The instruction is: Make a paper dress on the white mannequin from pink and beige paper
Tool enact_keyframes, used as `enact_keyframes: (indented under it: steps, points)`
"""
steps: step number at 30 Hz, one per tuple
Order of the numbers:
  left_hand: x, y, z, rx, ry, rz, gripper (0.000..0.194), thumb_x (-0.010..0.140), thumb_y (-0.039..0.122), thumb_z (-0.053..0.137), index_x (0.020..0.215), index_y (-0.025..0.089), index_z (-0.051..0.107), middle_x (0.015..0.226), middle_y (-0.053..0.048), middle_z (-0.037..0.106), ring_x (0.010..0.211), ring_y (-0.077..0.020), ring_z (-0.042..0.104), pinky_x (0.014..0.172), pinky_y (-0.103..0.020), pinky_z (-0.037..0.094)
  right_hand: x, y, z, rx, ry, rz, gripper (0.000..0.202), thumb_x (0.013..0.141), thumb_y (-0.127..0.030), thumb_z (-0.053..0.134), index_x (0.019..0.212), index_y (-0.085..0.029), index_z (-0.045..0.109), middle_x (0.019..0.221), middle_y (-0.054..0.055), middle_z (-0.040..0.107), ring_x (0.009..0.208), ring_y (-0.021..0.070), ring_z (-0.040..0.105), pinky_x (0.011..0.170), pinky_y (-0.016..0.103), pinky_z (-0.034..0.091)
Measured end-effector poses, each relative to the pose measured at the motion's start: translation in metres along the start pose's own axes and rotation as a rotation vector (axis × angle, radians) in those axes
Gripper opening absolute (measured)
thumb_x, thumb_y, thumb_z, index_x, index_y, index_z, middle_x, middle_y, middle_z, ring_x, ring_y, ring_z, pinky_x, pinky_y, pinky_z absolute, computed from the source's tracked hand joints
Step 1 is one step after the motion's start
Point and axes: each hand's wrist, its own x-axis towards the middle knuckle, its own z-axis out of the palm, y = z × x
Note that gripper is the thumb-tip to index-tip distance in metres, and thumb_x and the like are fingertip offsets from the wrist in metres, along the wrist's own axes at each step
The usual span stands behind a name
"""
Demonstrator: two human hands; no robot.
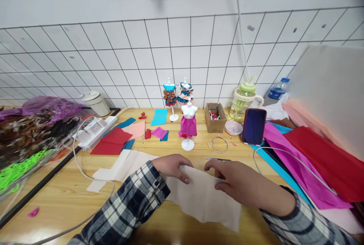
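Note:
A pale cream cloth [206, 199] hangs over the table's front part, between my two hands. My left hand [173, 167] pinches its upper left corner between thumb and fingers. By the upper right edge is my right hand [234, 180], thumb and fingers apart, with no cloth clearly gripped. Just beyond the hands stands a small white dress form [189, 110] wearing a magenta skirt [188, 127]. Scissors [220, 159] lie behind the right hand, partly hidden. More cream cloth [125, 165] lies flat to the left of my left hand.
Two dressed mini forms [170, 95] [185, 94], a cardboard box [215, 124], a pink dish [233, 128], a phone [254, 126] and a jug [243, 103] stand behind. Coloured fabrics [327, 161] lie right; red cloth [110, 141], a power strip [99, 131] and a cable [76, 161] left.

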Motion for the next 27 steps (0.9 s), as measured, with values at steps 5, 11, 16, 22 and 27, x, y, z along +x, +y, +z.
enact_keyframes:
  steps: [5, 11, 16, 22, 27]
  points:
    - [-0.019, -0.005, -0.011, 0.01, 0.01, -0.105, 0.031, 0.064, 0.048, 0.077, 0.082, 0.023, 0.077, 0.08, 0.001, 0.076, 0.07, -0.019, 0.067, 0.062, -0.024, 0.048, 0.013, 0.032, -0.001, 0.125, 0.072, 0.04, 0.036, 0.08, -0.021, 0.059, 0.114, -0.03, 0.061, 0.081, -0.001, 0.068, 0.074, 0.0175, 0.061, 0.063, 0.025, 0.04]
    - [-0.041, -0.005, -0.02, 0.21, 0.148, -0.211, 0.023, 0.063, 0.043, 0.077, 0.076, 0.024, 0.077, 0.074, 0.001, 0.076, 0.072, -0.021, 0.067, 0.065, -0.024, 0.047, 0.042, 0.066, 0.0, 0.169, 0.213, 0.063, 0.026, 0.082, -0.025, 0.058, 0.108, -0.025, 0.063, 0.079, -0.002, 0.065, 0.074, 0.0163, 0.059, 0.065, 0.026, 0.042]
    - [-0.053, -0.008, -0.022, 0.249, 0.084, -0.31, 0.025, 0.068, 0.042, 0.072, 0.082, 0.021, 0.076, 0.082, 0.001, 0.076, 0.078, -0.0211, 0.067, 0.064, -0.022, 0.046, 0.049, 0.096, 0.01, 0.156, 0.281, 0.112, 0.027, 0.082, -0.022, 0.057, 0.108, -0.022, 0.064, 0.088, 0.002, 0.068, 0.077, 0.0167, 0.061, 0.069, 0.028, 0.045]
    - [-0.048, -0.026, -0.022, 0.214, 0.063, -0.324, 0.033, 0.075, 0.045, 0.065, 0.088, 0.016, 0.074, 0.09, -0.002, 0.075, 0.084, -0.0222, 0.067, 0.071, -0.023, 0.046, 0.033, 0.114, 0.042, -0.154, 0.328, 0.119, 0.022, 0.088, -0.029, 0.058, 0.104, -0.02, 0.068, 0.104, 0.008, 0.067, 0.101, 0.0224, 0.058, 0.092, 0.035, 0.04]
    - [-0.044, -0.028, -0.023, 0.209, 0.064, -0.334, 0.037, 0.076, 0.048, 0.063, 0.089, 0.014, 0.073, 0.092, -0.004, 0.075, 0.085, -0.0227, 0.066, 0.072, -0.024, 0.045, 0.02, 0.11, 0.05, -0.23, 0.296, 0.182, 0.01, 0.089, -0.025, 0.057, 0.092, -0.019, 0.065, 0.095, 0.006, 0.066, 0.095, 0.0212, 0.057, 0.083, 0.031, 0.039]
